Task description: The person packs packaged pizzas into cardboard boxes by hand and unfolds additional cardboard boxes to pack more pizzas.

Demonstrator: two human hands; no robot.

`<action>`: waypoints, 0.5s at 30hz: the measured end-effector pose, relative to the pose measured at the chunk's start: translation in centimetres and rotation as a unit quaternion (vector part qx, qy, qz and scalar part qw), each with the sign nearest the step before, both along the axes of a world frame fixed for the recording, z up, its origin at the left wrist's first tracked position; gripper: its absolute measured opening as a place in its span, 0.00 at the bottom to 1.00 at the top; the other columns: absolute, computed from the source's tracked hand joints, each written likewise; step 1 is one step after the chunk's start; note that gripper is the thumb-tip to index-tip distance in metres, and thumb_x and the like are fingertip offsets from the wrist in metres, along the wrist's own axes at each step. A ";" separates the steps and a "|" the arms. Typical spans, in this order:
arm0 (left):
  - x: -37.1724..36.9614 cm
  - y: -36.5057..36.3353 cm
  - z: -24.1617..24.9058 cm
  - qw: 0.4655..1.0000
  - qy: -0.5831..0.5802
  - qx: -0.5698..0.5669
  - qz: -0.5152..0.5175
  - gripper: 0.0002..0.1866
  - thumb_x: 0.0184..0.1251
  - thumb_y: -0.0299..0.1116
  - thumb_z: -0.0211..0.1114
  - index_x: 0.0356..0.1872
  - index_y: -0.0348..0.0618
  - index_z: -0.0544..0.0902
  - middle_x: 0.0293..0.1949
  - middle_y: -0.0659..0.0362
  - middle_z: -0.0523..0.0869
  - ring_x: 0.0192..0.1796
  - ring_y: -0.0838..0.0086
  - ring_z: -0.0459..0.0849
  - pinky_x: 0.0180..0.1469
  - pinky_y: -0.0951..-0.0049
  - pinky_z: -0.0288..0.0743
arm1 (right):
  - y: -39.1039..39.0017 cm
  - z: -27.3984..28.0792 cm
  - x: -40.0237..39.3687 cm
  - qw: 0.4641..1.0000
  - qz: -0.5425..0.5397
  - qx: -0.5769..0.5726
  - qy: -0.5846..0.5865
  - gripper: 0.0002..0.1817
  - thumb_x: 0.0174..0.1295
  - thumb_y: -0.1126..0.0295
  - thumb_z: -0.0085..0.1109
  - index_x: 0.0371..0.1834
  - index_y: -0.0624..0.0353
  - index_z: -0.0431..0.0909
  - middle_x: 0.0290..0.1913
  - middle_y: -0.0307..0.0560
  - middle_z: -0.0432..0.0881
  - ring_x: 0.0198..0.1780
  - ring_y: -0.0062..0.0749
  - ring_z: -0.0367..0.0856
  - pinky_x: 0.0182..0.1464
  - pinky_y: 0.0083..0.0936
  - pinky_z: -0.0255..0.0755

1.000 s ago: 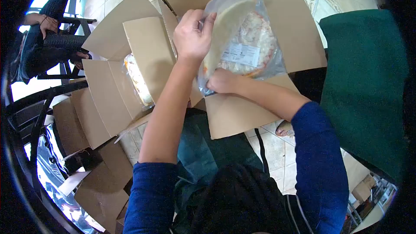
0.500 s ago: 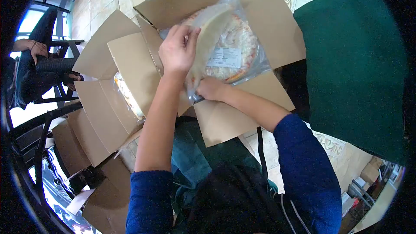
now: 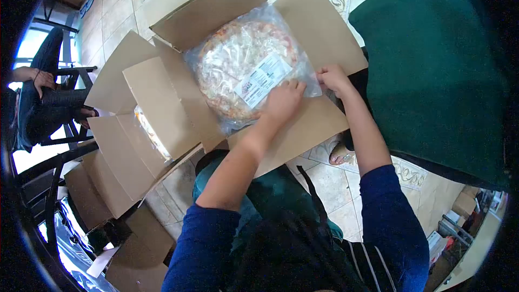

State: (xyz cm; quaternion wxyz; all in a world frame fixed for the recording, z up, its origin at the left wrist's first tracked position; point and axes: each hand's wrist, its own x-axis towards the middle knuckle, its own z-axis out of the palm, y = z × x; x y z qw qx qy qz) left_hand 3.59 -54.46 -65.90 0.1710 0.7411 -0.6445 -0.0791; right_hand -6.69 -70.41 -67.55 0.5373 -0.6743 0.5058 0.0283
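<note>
A round, cheese-topped pizza (image 3: 232, 48) in a clear plastic bag (image 3: 311, 83) is lying flat in the mouth of an open brown cardboard box (image 3: 213, 11), its white printed label (image 3: 257, 87) facing up. At the pizza's 4 o'clock, the left hand (image 3: 284, 100) is resting loosely open, fingers slightly bending onto the label's lower edge and not gripping. At 3 o'clock, the right hand (image 3: 334, 78) is drawing its fingers together at the bag's corner; whether they are pinching plastic, I cannot tell. The step seems to be settling the bag; tucking that loose corner would be calling for light fingers, with the pizza staying level. Farther out, a second brown cardboard box (image 3: 154, 86) is standing open at 8 o'clock, and dark green fabric (image 3: 427, 70) is spreading at 3 o'clock
</note>
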 end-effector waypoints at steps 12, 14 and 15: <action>-1.3 -3.4 -3.3 0.984 -0.179 0.011 0.010 0.07 0.49 0.34 0.56 0.29 0.45 0.73 0.31 0.59 0.71 0.36 0.72 0.75 0.26 0.75 0.75 | 5.3 5.3 -6.1 0.952 0.050 0.141 -0.267 0.04 0.60 0.75 0.50 0.30 0.62 0.66 0.32 0.50 0.81 0.37 0.29 0.81 0.41 0.21 0.73; -1.2 -3.8 -3.5 0.968 -0.249 0.024 -0.009 0.08 0.48 0.34 0.56 0.29 0.46 0.72 0.30 0.60 0.70 0.35 0.73 0.73 0.25 0.77 0.72 | 6.4 4.1 -7.5 0.962 0.072 0.078 -0.250 0.05 0.60 0.75 0.49 0.30 0.62 0.64 0.33 0.50 0.81 0.38 0.28 0.81 0.41 0.21 0.73; -1.3 -3.9 -3.5 0.968 -0.249 0.025 -0.012 0.08 0.48 0.34 0.56 0.29 0.46 0.72 0.30 0.60 0.70 0.35 0.73 0.73 0.25 0.77 0.72 | 7.0 3.7 -8.1 0.968 0.095 0.014 -0.231 0.06 0.61 0.75 0.48 0.30 0.62 0.62 0.34 0.50 0.81 0.39 0.27 0.80 0.41 0.22 0.73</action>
